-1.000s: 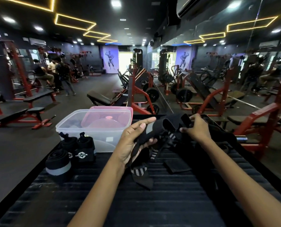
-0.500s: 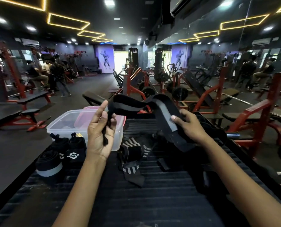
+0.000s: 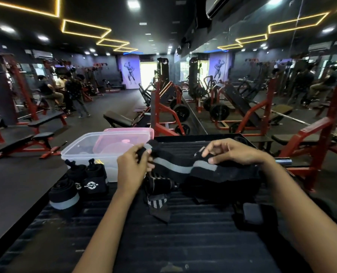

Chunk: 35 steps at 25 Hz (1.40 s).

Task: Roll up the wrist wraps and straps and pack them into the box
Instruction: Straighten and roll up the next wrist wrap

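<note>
A long black wrist wrap (image 3: 175,168) with a grey stripe along its length is stretched roughly level between the two hands, just above the table (image 3: 163,243). The left hand (image 3: 133,170) pinches one end of the wrap between thumb and fingers, closed on the fabric. The right hand (image 3: 234,152) rests on the other portion, thumb and fingertips pressed to the cloth with the remaining fingers loosely curled; its grip is lighter than that of the left.

Directly below the stretched wrap lies a striped black-and-white wrap (image 3: 157,194), partly rolled, with a loose tail trailing toward the viewer. Right of it sits a heap of unrolled black straps (image 3: 218,188), and nearer the viewer a separate dark padded strap (image 3: 253,213).

At the table's left edge stand three finished rolls: one with a grey band (image 3: 64,196) nearest, and two black ones with white lettering (image 3: 91,178) just behind it, touching each other.

Behind these rolls stands the clear plastic box (image 3: 89,152), open, with a pink lid (image 3: 124,138) leaning in and against it.

The table surface is dark and ribbed. Beyond it extend red-framed gym machines (image 3: 163,107) and a mirrored wall (image 3: 281,75).
</note>
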Tool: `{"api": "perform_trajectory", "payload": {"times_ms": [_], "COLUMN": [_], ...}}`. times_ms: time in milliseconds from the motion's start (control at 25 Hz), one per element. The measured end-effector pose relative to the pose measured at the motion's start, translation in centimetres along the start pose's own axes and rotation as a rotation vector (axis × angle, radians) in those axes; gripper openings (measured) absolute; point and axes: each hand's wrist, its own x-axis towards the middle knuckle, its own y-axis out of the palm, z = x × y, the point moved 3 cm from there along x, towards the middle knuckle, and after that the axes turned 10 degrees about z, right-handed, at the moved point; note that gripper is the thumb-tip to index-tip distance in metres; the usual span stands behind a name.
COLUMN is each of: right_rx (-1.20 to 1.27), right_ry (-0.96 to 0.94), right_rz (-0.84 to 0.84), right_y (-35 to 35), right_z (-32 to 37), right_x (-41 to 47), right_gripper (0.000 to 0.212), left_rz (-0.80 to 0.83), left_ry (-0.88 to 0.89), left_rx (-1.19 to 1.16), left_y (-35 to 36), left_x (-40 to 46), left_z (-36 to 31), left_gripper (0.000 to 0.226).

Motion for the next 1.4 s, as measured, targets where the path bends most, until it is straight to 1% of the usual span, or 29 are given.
{"api": "perform_trajectory", "payload": {"times_ms": [40, 80, 120, 160, 240, 280, 320, 360, 440, 480, 520, 600, 640, 720, 800, 840, 880, 920, 960, 1000, 1040, 1080, 1120, 1160, 1240, 1280, 1320, 1360, 1400], "right_rx": [-0.154, -0.315, -0.477, -0.641, -0.929, -1.061, -1.188, -1.312, -1.463, -1.495, -1.502, -1.494, -1.482, -1.456, -1.423, -1.345, -1.153, -0.823, -0.438, -0.120, 0.120, 0.292, 0.376, 0.387, 0.295, 0.237, 0.203, 0.200, 0.246], "right_ry": [0.078, 0.165, 0.260, 0.345, 0.456, 0.475, 0.480, 0.486, 0.492, 0.488, 0.478, 0.481, 0.480, 0.459, 0.321, 0.223, 0.157, 0.157, 0.146, 0.119, 0.087, 0.037, -0.010, -0.057, -0.152, -0.204, -0.238, -0.266, -0.275], "right_rz": [0.083, 0.148, 0.168, 0.138, -0.041, -0.158, -0.249, -0.299, -0.301, -0.282, -0.277, -0.284, -0.275, -0.248, -0.290, -0.333, -0.375, -0.370, -0.341, -0.328, -0.310, -0.284, -0.257, -0.222, -0.143, -0.088, -0.048, -0.015, -0.009], "right_y": [-0.8, -1.5, -2.2, -2.8, -3.2, -2.9, -2.4, -1.8, -0.3, 0.5, 1.1, 1.8, 2.0, 2.5, 3.1, 3.7, 4.4, 5.3, 6.5, 7.5, 8.2, 8.5, 8.6, 8.5, 7.4, 7.0, 6.7, 6.3, 6.1], "right_z": [1.1, 2.1, 3.3, 4.6, 6.9, 7.6, 7.9, 7.5, 5.4, 3.9, 2.5, 0.1, -0.8, -1.7, -1.4, -1.1, -0.3, 0.5, 1.3, 1.7, 2.0, 2.4, 2.8, 3.2, 3.6, 3.9, 4.0, 4.1, 3.9], "right_x": [-0.1, 0.0, 0.4, 0.9, 2.3, 3.1, 4.1, 5.2, 7.4, 8.2, 8.8, 9.4, 9.5, 9.4, 9.2, 9.3, 9.1, 8.8, 8.5, 8.5, 8.4, 8.1, 7.5, 6.7, 5.1, 4.1, 3.2, 2.4, 1.7], "right_gripper": [0.021, 0.025, 0.030, 0.032, 0.028, 0.022, 0.019, 0.018, 0.020, 0.024, 0.026, 0.028, 0.030, 0.033, 0.029, 0.029, 0.034, 0.043, 0.050, 0.050, 0.044, 0.033, 0.021, 0.011, 0.028, 0.033, 0.034, 0.032, 0.027], "left_rz": [0.022, 0.040, 0.056, 0.068, 0.092, 0.092, 0.086, 0.082, 0.128, 0.172, 0.206, 0.224, 0.191, 0.115, 0.100, 0.097, 0.097, 0.098, 0.102, 0.116, 0.133, 0.146, 0.134, 0.094, -0.002, -0.015, 0.019, 0.107, 0.240], "left_ry": [0.023, 0.033, 0.028, 0.016, -0.035, -0.054, -0.064, -0.078, -0.132, -0.177, -0.217, -0.254, -0.244, -0.203, -0.177, -0.163, -0.136, -0.085, -0.013, 0.057, 0.102, 0.123, 0.142, 0.179, 0.338, 0.441, 0.530, 0.583, 0.599], "left_rx": [0.171, 0.284, 0.345, 0.379, 0.471, 0.527, 0.553, 0.510, 0.263, 0.145, 0.057, 0.020, 0.051, 0.136, 0.169, 0.185, 0.200, 0.227, 0.272, 0.320, 0.336, 0.312, 0.267, 0.212, 0.192, 0.253, 0.316, 0.344, 0.314], "left_y": [0.0, 0.0, -0.1, 0.0, 0.3, 0.3, 0.4, 0.7, 1.8, 2.5, 3.2, 4.1, 4.0, 3.4, 3.3, 3.4, 3.5, 3.6, 3.8, 4.0, 4.2, 4.4, 4.3, 4.0, 2.8, 2.3, 2.1, 2.0, 2.3], "left_x": [0.0, 0.1, 0.2, 0.2, 0.0, -0.1, -0.2, -0.5, -1.2, -1.6, -2.0, -2.5, -2.5, -2.1, -1.9, -1.9, -2.0, -2.1, -2.3, -2.5, -2.7, -2.9, -3.0, -3.0, -3.1, -3.2, -3.0, -2.9, -2.8], "left_z": [0.0, 0.2, 0.3, 0.2, 0.4, 0.5, 0.6, 0.5, 0.2, 0.0, -0.2, -0.1, -0.1, 0.0, 0.3, 0.3, 0.2, 0.0, -0.2, -0.4, -0.5, -0.7, -1.1, -1.6, -3.0, -3.6, -3.9, -4.1, -4.2], "left_gripper": [0.039, 0.042, 0.042, 0.036, 0.014, 0.010, 0.013, 0.014, 0.024, 0.029, 0.028, 0.023, 0.017, 0.027, 0.032, 0.035, 0.038, 0.039, 0.039, 0.038, 0.038, 0.038, 0.038, 0.035, 0.030, 0.034, 0.042, 0.051, 0.056]}}
